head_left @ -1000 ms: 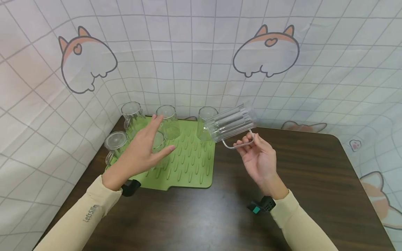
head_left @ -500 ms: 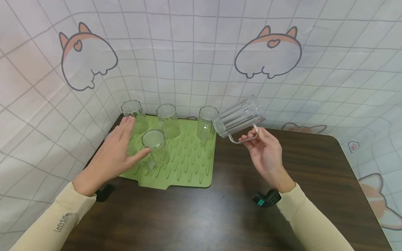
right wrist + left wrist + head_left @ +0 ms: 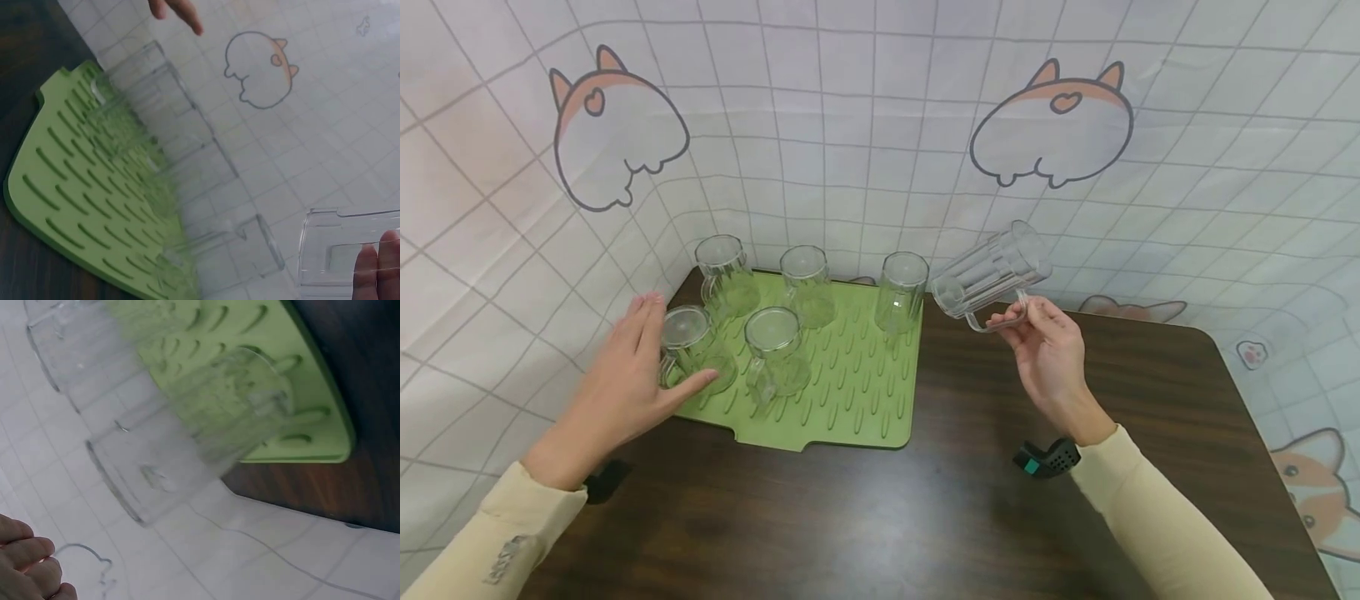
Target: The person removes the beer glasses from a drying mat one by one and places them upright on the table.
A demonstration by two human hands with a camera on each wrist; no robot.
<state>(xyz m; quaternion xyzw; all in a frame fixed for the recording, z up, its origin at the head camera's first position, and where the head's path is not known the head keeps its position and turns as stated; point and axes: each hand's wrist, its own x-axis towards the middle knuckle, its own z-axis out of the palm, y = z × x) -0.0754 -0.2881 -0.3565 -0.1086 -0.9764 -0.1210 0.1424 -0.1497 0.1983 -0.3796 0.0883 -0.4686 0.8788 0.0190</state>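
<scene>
My right hand [image 3: 1052,358] grips the handle of a clear glass mug [image 3: 992,271] in the air, right of the green mat [image 3: 850,408]. That mug is tilted, its mouth up and to the right. My left hand [image 3: 617,383] hovers by the front-left mug [image 3: 688,329], fingers straight and thumb spread. In the left wrist view, its fingers [image 3: 28,559] show apart from the blurred mug [image 3: 150,469]. Several clear mugs stand on the mat, among them a front-middle mug [image 3: 778,358] and a back-right one [image 3: 902,292].
The mat lies on a dark wooden table [image 3: 865,517]. Close behind and to the left hangs a white gridded cloth [image 3: 887,125] with cartoon dogs. Other mugs stand at the mat's back left [image 3: 726,275] and back middle [image 3: 807,287].
My left hand has moved left and down, away from the front-middle mug, still with nothing in it. My right hand has shifted slightly right and up with the tilted mug.
</scene>
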